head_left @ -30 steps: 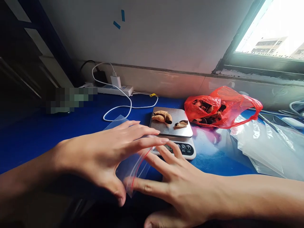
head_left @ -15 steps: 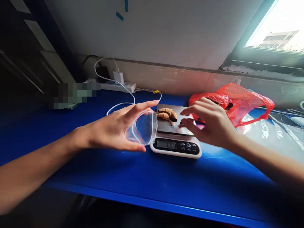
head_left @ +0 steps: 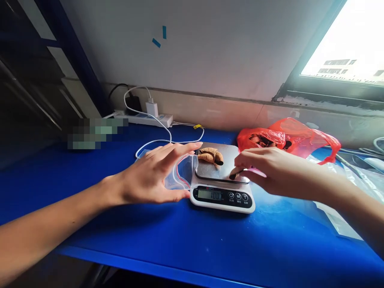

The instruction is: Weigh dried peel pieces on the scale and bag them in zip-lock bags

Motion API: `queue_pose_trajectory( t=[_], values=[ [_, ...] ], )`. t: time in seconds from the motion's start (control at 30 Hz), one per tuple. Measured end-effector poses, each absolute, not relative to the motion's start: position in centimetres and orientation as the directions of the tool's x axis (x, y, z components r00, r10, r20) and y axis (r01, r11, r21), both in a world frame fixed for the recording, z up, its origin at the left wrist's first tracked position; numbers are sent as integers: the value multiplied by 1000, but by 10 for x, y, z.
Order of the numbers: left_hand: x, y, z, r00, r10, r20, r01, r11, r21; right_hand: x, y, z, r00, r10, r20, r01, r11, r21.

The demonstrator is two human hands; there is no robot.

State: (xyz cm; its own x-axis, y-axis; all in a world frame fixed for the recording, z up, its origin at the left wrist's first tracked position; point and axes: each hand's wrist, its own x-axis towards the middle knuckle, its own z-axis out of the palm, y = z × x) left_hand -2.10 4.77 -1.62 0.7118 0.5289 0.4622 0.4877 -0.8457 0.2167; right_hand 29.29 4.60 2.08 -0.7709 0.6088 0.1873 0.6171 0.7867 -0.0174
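My left hand (head_left: 150, 176) holds a small clear zip-lock bag (head_left: 184, 172) with a red seal line, thumb and fingers wide apart around its gaping mouth. The mouth faces a white digital kitchen scale (head_left: 223, 202) with a steel plate. On the plate lie curled, bumpy tan dried pieces (head_left: 211, 156), dark inside, that look like dried peel. At the plate's front right, my right hand (head_left: 258, 172) is closed in a pinch on a small dark brown piece (head_left: 235, 173), partly hidden by the fingers. The display seems to read 100.
A red plastic bag (head_left: 288, 136) with more dark brown pieces sits behind my right hand. Clear plastic bags (head_left: 345, 208) lie at right. A white power strip (head_left: 150, 119) with a charger and cable (head_left: 153, 141) runs along the wall. The blue table's front edge (head_left: 150, 269) is near me.
My right hand has lowered to the plate's front right corner and its fingers have closed on the small dark piece. My left hand still holds the bag, and the view has tilted up slightly.
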Motion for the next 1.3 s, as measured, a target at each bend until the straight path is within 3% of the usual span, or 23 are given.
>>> queue_pose_trajectory(
  t=[0.3, 0.43, 0.63, 0.73, 0.93, 1.17, 1.3],
  values=[
    [-17, 36, -10, 736, 504, 452, 489, -858, 160, 232, 26, 15, -759, 498, 419, 528, 847, -51],
    [-18, 38, -11, 709, 533, 462, 498, -842, 208, 231, 55, 10, -644, 576, 503, 666, 746, -3],
    [-20, 42, -14, 695, 585, 419, 519, -811, 271, 241, 76, 6, -649, 719, 247, 735, 677, -41],
    [-20, 43, -15, 670, 637, 380, 530, -770, 356, 243, 77, 8, -609, 759, 229, 768, 637, -65],
    [-21, 45, -15, 638, 684, 352, 539, -724, 431, 250, 73, 23, -610, 783, 126, 732, 617, -290],
    [-19, 44, -15, 648, 691, 320, 541, -714, 446, 228, 44, 14, -691, 649, 318, 548, 758, -355],
    [-18, 45, -17, 626, 710, 323, 542, -693, 475, 210, 42, -10, -578, 687, 440, 433, 716, -548]
  ],
)
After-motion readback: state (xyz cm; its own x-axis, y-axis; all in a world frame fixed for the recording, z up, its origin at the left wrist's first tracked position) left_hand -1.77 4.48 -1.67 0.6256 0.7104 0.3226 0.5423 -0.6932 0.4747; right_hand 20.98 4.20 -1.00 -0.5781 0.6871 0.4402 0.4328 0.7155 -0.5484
